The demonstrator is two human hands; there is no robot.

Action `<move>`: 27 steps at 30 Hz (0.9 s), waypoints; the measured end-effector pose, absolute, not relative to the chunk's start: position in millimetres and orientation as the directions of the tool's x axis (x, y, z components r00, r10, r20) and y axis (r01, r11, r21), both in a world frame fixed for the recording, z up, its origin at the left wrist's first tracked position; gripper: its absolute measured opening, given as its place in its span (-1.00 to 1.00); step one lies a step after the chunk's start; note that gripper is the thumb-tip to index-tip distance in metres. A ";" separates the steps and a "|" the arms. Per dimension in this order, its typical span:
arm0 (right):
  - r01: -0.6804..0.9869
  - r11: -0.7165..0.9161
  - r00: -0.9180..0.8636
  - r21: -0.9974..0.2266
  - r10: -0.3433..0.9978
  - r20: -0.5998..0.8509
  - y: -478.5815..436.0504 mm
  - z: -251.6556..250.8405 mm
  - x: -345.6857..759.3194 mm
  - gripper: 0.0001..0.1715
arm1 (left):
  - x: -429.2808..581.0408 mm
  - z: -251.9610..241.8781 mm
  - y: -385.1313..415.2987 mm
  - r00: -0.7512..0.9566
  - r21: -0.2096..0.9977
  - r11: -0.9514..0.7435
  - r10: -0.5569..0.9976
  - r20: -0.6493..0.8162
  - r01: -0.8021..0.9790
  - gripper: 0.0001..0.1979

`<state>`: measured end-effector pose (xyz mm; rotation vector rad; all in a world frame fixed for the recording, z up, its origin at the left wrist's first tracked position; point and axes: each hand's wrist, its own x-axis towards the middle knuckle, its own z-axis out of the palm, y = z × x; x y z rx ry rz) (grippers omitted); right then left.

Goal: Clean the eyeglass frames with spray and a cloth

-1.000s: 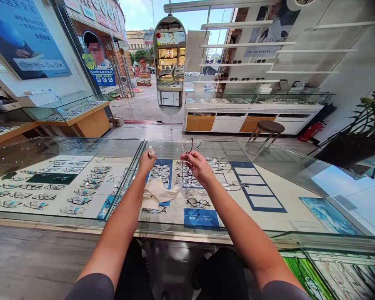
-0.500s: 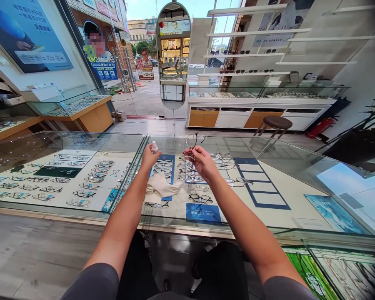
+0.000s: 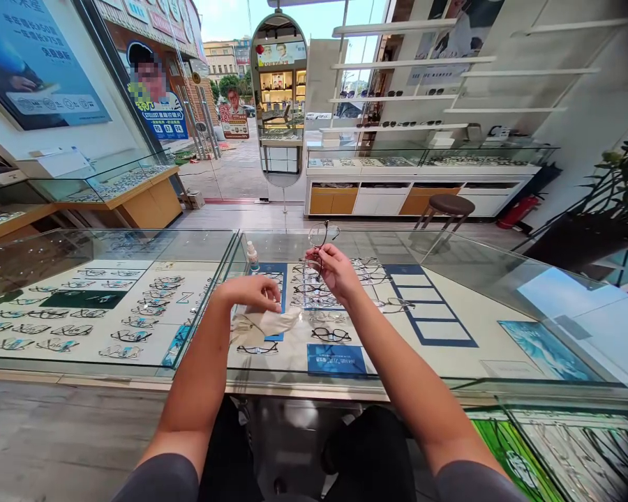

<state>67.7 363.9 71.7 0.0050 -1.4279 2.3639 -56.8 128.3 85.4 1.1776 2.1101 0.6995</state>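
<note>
My right hand (image 3: 333, 270) is closed on a pair of thin-framed glasses (image 3: 322, 237), held up above the glass counter (image 3: 450, 279). A small white spray bottle (image 3: 252, 255) stands upright on the counter top, apart from my hands. My left hand (image 3: 251, 293) hovers palm down just over a cream cleaning cloth (image 3: 264, 323) that lies crumpled on the glass; its fingers are loosely curled and hold nothing.
Rows of glasses lie inside the display case (image 3: 109, 307) under the glass. Across the aisle stand a tall oval mirror (image 3: 279, 97), a brown stool (image 3: 449, 207), white wall shelves (image 3: 413, 97) with more frames, and a plant (image 3: 617, 202) at the right.
My left hand has set the spray bottle down on the counter and drawn back and down over the cloth. My right hand keeps the glasses raised.
</note>
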 end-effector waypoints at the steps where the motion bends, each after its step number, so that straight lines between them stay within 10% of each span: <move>1: -0.318 -0.418 -0.930 -0.851 0.312 0.195 364.1 71.5 67.5 -0.46 | -54.7 82.8 128.8 -0.372 0.662 0.502 0.863 -0.341 0.557 -0.61; 6: -0.317 -0.411 -0.931 -0.855 0.309 0.196 365.3 69.9 67.4 -0.47 | -52.5 72.8 133.8 -0.346 0.620 0.547 0.837 -0.424 0.562 -0.76; 16: -0.324 -0.406 -0.925 -0.854 0.326 0.196 368.6 71.1 67.1 -0.47 | -66.5 96.0 116.8 -0.443 0.819 0.303 0.894 -0.067 0.487 -0.56; 27: -0.333 -0.405 -0.924 -0.852 0.322 0.207 369.5 69.9 66.2 -0.48 | -77.5 95.5 129.5 -0.852 0.924 -0.260 0.376 0.365 0.281 -0.38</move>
